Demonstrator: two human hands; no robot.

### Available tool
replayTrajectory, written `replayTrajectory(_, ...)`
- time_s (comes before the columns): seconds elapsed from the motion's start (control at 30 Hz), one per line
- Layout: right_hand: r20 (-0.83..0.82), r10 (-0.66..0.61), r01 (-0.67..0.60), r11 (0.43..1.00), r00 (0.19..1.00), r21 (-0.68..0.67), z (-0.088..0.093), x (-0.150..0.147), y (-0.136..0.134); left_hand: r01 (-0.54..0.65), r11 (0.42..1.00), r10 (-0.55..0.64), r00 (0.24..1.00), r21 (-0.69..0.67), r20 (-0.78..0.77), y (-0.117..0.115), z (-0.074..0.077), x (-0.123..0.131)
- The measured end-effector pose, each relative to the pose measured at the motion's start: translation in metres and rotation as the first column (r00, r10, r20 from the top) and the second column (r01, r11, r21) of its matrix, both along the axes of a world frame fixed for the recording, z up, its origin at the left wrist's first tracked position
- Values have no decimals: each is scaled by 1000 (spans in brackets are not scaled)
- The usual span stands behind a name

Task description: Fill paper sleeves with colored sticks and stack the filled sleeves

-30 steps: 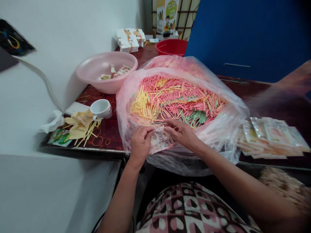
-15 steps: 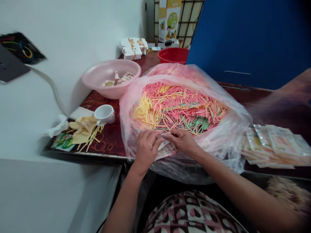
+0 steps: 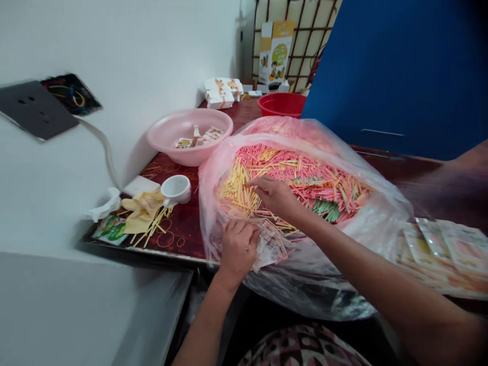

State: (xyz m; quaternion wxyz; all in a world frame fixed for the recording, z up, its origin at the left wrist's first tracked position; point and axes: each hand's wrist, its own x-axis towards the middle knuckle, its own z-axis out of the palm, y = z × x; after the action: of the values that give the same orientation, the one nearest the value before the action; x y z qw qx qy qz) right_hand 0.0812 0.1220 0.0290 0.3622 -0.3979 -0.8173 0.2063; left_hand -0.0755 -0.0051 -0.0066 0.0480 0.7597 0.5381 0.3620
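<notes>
Your left grip [image 3: 239,249] closes, fingers curled, over the end of a strip of printed sachets [image 3: 271,246] at the near lip of a clear plastic bag [image 3: 316,284]. The strip runs out to the right of that grip, below your right wrist. Your right grip [image 3: 276,198] stands partly open, fingers stretched toward a heap of pink, yellow and green paper sticks [image 3: 297,173] inside the bag; whether it has hold of any stick, you cannot tell.

The bag, its mouth spread wide, sits on a dark red patterned desk [image 3: 179,229]. Beyond its left shoulder, a pink plastic basin [image 3: 190,119] holds a few sachets. Left of the bag, a white cup [image 3: 176,189] lies tipped on its side beside a crumpled yellow cloth [image 3: 143,211], with loose yellow sticks [image 3: 152,229] scattered by it and a white tissue [image 3: 107,206] farther left. Past the bag's far end stand a red plastic basin [image 3: 282,104], banded white boxes [image 3: 223,93] and a printed carton [image 3: 274,53]. To the right of the bag, a fanned stack of sachets [image 3: 442,254] lies on the desk, below a blue panel [image 3: 396,76].
</notes>
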Motion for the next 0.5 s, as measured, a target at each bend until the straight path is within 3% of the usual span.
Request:
replayTrajectory(0.17, 363, 54, -118, 981, 930, 156, 6, -37, 51, 3, 1000, -4, 1000, 19, 14, -1, -2, -1)
replayTrajectory(0.3, 589, 34, -214, 947, 808, 239, 14, -49, 58, 0, 999, -2, 999, 48, 34, -2, -3, -1)
replayTrajectory(0.5, 717, 44, -329, 907, 696, 263, 15, -58, 60, -1, 998, -2, 999, 62, 52, -2, -3, -1)
